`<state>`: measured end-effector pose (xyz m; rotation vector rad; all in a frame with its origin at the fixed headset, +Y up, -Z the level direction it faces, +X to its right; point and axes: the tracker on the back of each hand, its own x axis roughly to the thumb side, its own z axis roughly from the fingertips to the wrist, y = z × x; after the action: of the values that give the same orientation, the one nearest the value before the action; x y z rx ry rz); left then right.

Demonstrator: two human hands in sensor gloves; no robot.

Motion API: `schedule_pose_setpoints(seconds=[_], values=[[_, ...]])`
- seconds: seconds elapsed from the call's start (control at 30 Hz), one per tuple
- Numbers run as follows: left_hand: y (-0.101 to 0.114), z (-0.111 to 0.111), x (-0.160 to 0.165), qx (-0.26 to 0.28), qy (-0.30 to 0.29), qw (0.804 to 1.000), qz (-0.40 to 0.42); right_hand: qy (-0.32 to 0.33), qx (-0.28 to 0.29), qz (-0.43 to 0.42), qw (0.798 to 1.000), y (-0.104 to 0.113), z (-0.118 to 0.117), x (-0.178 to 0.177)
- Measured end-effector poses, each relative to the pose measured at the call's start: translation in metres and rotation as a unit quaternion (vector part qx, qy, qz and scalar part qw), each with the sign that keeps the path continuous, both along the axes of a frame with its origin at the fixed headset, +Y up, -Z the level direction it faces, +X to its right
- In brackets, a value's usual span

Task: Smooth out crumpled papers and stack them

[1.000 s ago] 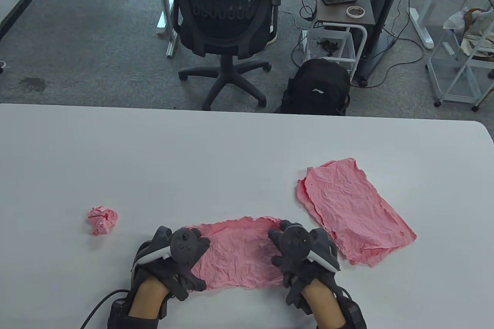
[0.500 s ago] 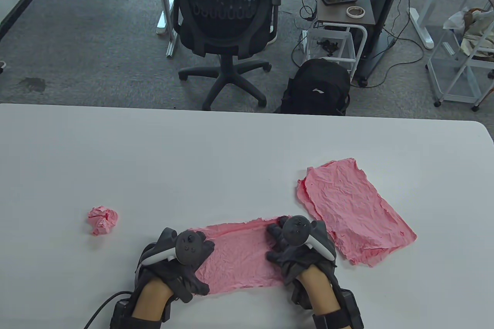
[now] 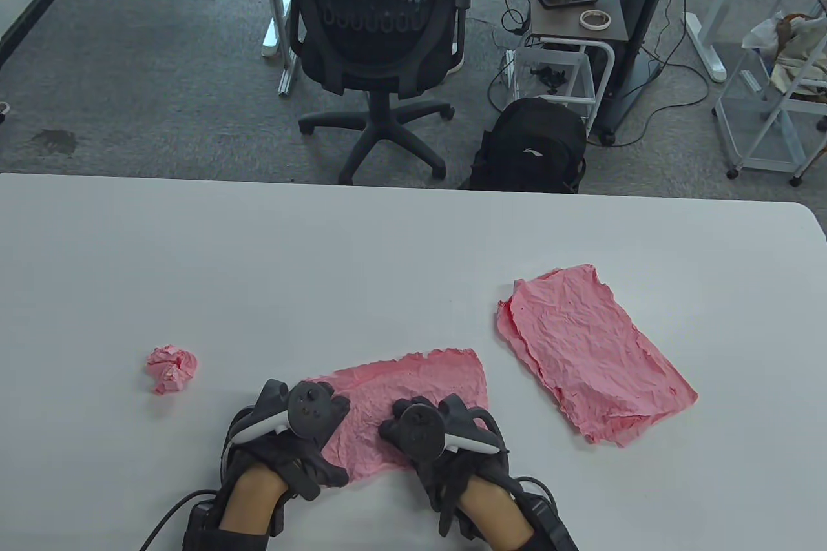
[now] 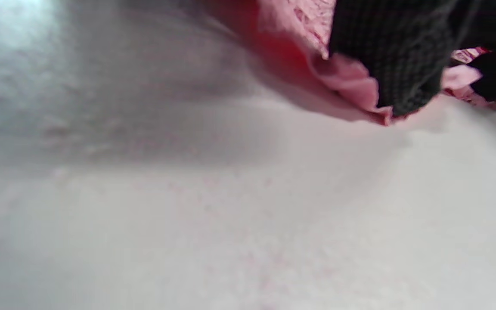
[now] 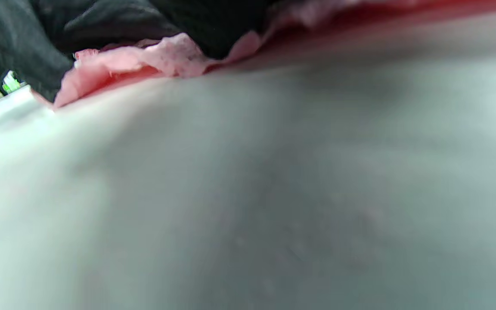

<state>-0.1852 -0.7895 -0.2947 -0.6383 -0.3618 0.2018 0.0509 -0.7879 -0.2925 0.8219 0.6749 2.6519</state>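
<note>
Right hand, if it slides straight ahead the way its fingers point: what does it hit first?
Nothing solid: the right hand already rests on the pink sheet, so it crosses that sheet's far part, then bare table. The flattened stack sits off to its right.

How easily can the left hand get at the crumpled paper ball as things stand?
Probably easily: the paper ball lies alone on bare table, left of the left hand. That hand now rests on the sheet.
</note>
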Motion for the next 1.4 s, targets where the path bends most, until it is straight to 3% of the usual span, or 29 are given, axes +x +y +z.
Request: schedule_pose_setpoints(seconds=[0.23, 0.4, 0.5, 0.67, 0.8, 0.87, 0.93, 1.13, 1.23, 1.4], values=[[0.000, 0.001, 0.000, -0.003, 0.007, 1.000, -0.003, -0.164, -0.078, -0.025, 0.983, 0.001, -0.016, 0.071], [0.000, 0.002, -0.004, -0.006, 0.017, 1.000, -0.013, -0.215, -0.081, -0.007, 0.973, 0.004, -0.018, 0.094], [-0.001, 0.002, -0.004, -0.006, 0.017, 1.000, -0.011, -0.218, -0.061, -0.024, 0.974, 0.005, -0.018, 0.098], [0.011, 0.005, 0.003, 0.041, -0.008, 0.999, -0.032, -0.147, 0.073, -0.087, 0.983, 0.024, -0.015, 0.070], [0.010, 0.007, 0.011, 0.024, -0.017, 0.999, -0.018, -0.049, 0.071, -0.048, 0.995, 0.020, 0.000, 0.027], [0.004, 0.005, 0.009, 0.004, -0.013, 1.000, -0.027, -0.023, 0.028, -0.005, 0.999, 0.009, 0.003, 0.012], [0.003, 0.004, 0.004, -0.003, 0.002, 1.000, -0.003, -0.042, -0.030, 0.017, 0.999, 0.006, -0.001, 0.020], [0.002, 0.003, 0.001, -0.004, 0.007, 1.000, -0.012, -0.191, -0.090, -0.004, 0.977, 0.006, -0.013, 0.081], [0.001, 0.003, -0.002, -0.008, 0.014, 1.000, -0.008, -0.222, -0.099, -0.001, 0.970, 0.007, -0.016, 0.100], [0.001, 0.002, -0.003, -0.010, 0.011, 1.000, -0.011, -0.223, -0.078, 0.005, 0.972, 0.011, -0.015, 0.102]])
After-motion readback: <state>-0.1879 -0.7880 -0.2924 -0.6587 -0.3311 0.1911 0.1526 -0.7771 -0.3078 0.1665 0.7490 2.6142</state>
